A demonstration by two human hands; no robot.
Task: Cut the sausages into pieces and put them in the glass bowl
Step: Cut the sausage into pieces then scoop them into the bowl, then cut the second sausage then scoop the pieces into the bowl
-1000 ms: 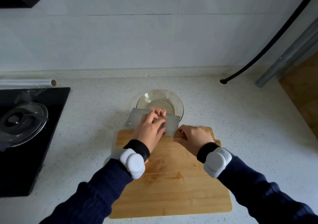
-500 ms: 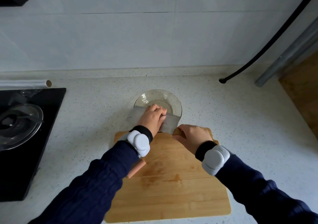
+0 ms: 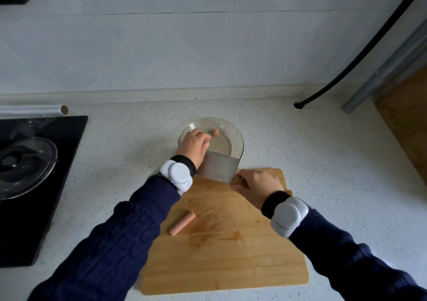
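A glass bowl [image 3: 238, 138] stands on the counter just beyond the wooden cutting board [image 3: 226, 254]. My right hand [image 3: 256, 185] grips the handle of a broad cleaver [image 3: 218, 169], whose flat blade reaches over the bowl's near rim. My left hand [image 3: 194, 145] rests on the blade's far side, over the bowl, fingers curled; what lies under it is hidden. One pink sausage piece [image 3: 216, 132] shows inside the bowl. A whole pink sausage [image 3: 182, 222] lies on the board's left part.
A black cooktop [image 3: 34, 185] with a glass pot lid [image 3: 23, 164] fills the left side. A foil roll [image 3: 34, 110] lies behind it. A black hose [image 3: 346, 64] and a metal pipe [image 3: 388, 62] run down at the right, by a wooden panel [image 3: 406, 120].
My left hand has slid forward along the cleaver blade and over the bowl. A sausage piece now shows in the bowl, and the whole sausage on the board is uncovered.
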